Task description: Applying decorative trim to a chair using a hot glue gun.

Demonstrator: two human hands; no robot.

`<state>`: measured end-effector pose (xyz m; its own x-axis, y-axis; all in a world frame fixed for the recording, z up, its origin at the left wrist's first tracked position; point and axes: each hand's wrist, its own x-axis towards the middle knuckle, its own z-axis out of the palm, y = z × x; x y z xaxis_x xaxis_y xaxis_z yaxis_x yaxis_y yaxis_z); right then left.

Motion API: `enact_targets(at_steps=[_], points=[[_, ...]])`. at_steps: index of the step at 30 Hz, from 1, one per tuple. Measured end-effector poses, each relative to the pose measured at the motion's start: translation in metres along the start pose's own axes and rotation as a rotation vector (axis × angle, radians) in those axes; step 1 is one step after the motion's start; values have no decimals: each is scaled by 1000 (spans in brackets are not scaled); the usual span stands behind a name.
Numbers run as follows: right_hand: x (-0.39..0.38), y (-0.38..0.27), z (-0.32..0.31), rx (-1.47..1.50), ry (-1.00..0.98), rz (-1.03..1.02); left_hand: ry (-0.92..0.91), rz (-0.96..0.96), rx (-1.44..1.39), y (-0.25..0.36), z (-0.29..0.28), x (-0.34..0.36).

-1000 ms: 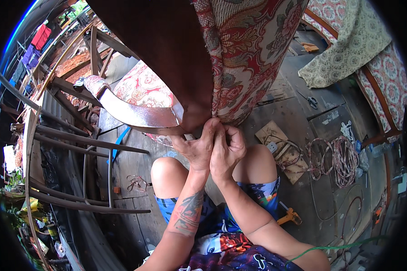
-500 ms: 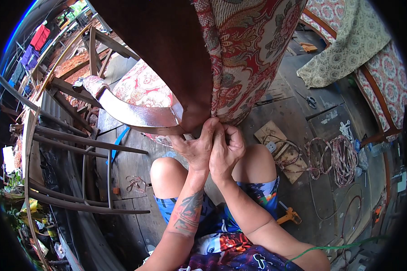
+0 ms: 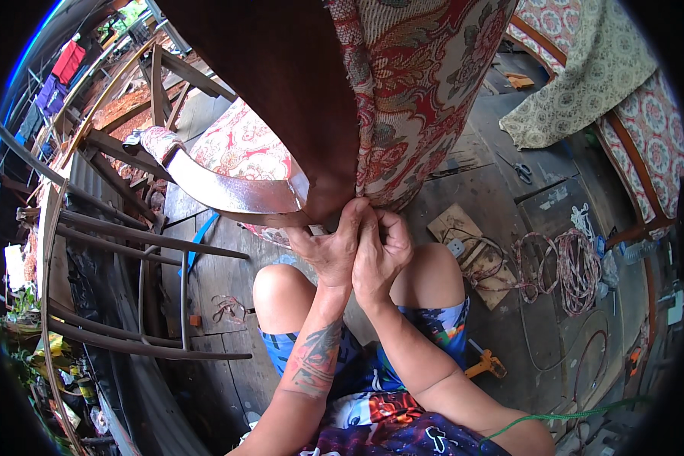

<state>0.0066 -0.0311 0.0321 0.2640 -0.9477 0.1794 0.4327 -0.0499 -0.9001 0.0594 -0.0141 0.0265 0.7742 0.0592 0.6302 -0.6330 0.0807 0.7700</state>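
Observation:
An upholstered chair [image 3: 425,91] hangs over me, with red floral fabric, a piped seam [image 3: 361,106], a dark wooden frame [image 3: 281,76] and a curved, glossy wooden arm [image 3: 235,197] reaching left. My left hand [image 3: 327,247] grips the lower corner where wood meets fabric, thumb raised to the seam's bottom end, some fingers hidden under the wood. My right hand [image 3: 380,254] is pressed beside it, fingers curled and thumb at the same fabric edge. Both are closed on that edge; exactly what lies between the fingertips is hidden. My bare knees [image 3: 281,296] are bent below.
Dark metal rails [image 3: 152,247] and wooden framing [image 3: 156,83] stand left. Right are a board with a socket [image 3: 490,296], coiled cords [image 3: 577,270], scissors [image 3: 523,171], a yellow tool [image 3: 494,365], pale patterned cloth [image 3: 570,91] over floral furniture [image 3: 653,144]. Blue strap [image 3: 197,243] lies on plank floor.

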Motion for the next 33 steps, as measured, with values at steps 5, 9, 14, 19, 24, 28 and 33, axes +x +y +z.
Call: enact_targets(at_steps=[5, 9, 14, 19, 24, 28, 33], points=[[-1, 5, -1, 26, -4, 20, 8, 10, 15, 5, 1, 2], [0, 3, 0, 15, -16, 5, -3, 21, 12, 9, 1, 3], [-1, 1, 2, 55, -18, 5, 0, 48, -4, 12, 2, 5], [0, 3, 1, 18, -9, -23, -13, 52, -7, 11, 1, 3], [0, 2, 3, 39, -7, -8, -29, 5, -30, 7, 0, 3], [-1, 2, 2, 15, -13, -11, -36, -14, -4, 6, -2, 1], [-1, 4, 1, 5, -19, -17, -52, 20, 21, 1, -3, 1]])
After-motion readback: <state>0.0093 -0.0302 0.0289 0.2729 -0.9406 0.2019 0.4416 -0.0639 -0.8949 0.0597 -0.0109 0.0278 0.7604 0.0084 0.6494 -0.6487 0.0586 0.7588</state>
